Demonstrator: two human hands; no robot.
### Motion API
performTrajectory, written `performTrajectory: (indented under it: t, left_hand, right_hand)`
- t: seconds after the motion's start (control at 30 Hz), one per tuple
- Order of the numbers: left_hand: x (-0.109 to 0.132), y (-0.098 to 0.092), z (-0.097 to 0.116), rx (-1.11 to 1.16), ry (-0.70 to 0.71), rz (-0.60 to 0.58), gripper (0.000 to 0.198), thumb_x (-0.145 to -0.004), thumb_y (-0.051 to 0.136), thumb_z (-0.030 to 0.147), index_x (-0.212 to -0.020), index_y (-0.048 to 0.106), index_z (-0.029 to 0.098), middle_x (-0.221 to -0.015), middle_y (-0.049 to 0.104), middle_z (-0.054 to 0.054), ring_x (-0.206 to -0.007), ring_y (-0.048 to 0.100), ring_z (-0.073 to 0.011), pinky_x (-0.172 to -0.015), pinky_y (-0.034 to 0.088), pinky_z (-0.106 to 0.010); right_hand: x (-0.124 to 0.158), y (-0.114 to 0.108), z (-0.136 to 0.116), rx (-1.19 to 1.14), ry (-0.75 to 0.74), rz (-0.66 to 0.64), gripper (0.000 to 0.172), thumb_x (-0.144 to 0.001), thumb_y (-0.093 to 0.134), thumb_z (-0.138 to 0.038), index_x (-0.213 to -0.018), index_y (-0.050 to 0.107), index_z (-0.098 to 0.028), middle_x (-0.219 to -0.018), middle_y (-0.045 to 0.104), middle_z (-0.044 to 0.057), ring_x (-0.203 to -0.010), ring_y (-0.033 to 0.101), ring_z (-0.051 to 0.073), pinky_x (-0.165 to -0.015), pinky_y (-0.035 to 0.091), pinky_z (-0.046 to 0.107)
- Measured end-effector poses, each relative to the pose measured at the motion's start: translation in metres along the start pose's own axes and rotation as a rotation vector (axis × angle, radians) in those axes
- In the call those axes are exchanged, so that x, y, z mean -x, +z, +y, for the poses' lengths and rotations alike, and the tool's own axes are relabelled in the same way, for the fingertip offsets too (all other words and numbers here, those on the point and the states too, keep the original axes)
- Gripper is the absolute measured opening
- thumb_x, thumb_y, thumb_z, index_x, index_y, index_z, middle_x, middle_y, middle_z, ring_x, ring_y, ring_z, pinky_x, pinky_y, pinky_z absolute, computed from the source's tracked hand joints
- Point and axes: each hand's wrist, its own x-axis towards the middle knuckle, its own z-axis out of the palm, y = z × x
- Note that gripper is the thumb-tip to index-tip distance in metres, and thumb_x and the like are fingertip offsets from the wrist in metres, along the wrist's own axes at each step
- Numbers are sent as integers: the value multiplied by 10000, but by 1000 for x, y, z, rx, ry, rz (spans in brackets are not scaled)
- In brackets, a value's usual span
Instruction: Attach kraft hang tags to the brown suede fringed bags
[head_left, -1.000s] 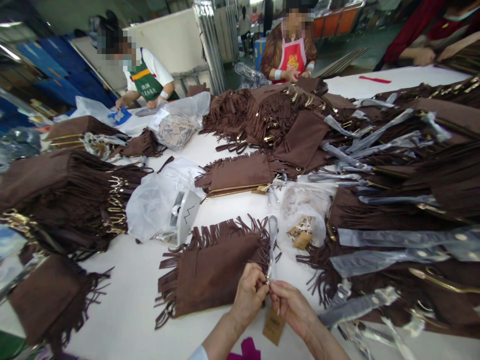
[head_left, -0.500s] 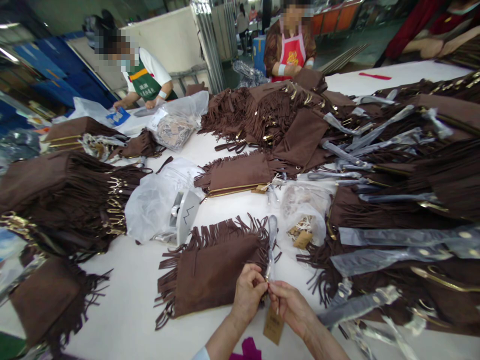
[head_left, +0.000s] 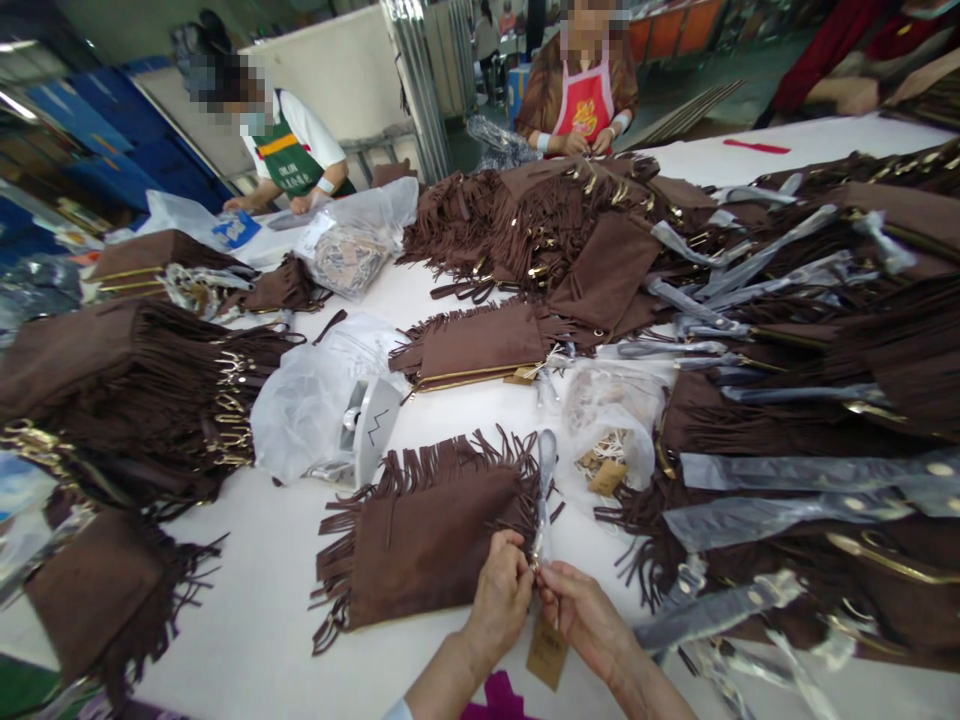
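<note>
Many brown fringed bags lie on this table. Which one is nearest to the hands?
The single fringed bag lying flat alone, right in front of the left hand and right hand; the other bags lie in stacks and heaps farther away.

Both of the person's forearms are bare from wrist to well up the arm. The left hand (head_left: 501,598) and the right hand (head_left: 583,612) wear no gloves, and no rings or watch show on the fingers or wrists. Far back from the left fingers, at the bottom edge of the view, a small strip of pale, light-blue sleeve (head_left: 399,709) shows on the left arm. The right arm runs out of view still bare.
</note>
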Motion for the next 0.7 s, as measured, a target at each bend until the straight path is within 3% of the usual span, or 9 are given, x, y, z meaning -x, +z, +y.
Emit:
performTrajectory:
  t: [0.17,0.37,0.43,0.53,0.6,0.7]
  left_hand:
    - [5,1,-9,-56,103,33,154,-723,357,57,-658,375,196,-945,484,-107,-901,514,-187,-768,439,-350]
    - [11,-6,-8,-71,116,53,156,-714,344,57,-654,392,193,-956,484,-117,-979,499,-203,-801,423,-359]
    - [14,-11,-5,-29,62,49,138,-699,368,73,-633,393,191,-935,497,-105,-933,516,-196,-782,424,-343]
    - [16,-15,-2,128,-82,39,115,-668,415,109,-595,379,191,-865,514,-60,-721,538,-139,-651,441,-276]
    - [17,-15,-2,287,-173,15,107,-665,429,151,-591,363,192,-799,512,-24,-553,499,-88,-522,412,-229]
    - [17,-12,-3,465,-258,-27,118,-666,449,209,-600,352,191,-723,518,13,-425,445,-46,-426,338,-193]
  right_hand:
    - [2,0,1,65,-18,-23,239,-524,782,-235,-687,648,-122,-603,585,-16,-483,475,43,-463,366,145]
    - [10,-4,4,202,-150,6,226,-551,747,-259,-700,614,-153,-586,560,-37,-532,478,84,-521,370,188]
    - [14,-8,7,339,-258,74,221,-579,719,-270,-738,601,-173,-636,588,-24,-592,510,117,-563,394,212]
    - [19,-13,11,751,-570,185,166,-653,637,-287,-787,595,-199,-777,614,21,-752,553,183,-682,436,274]
    - [21,-12,13,998,-745,154,124,-729,553,-262,-831,603,-213,-853,605,37,-823,555,190,-735,444,282]
    - [19,-6,14,1186,-866,45,197,-799,438,-188,-914,594,-220,-901,590,50,-847,562,171,-747,459,264]
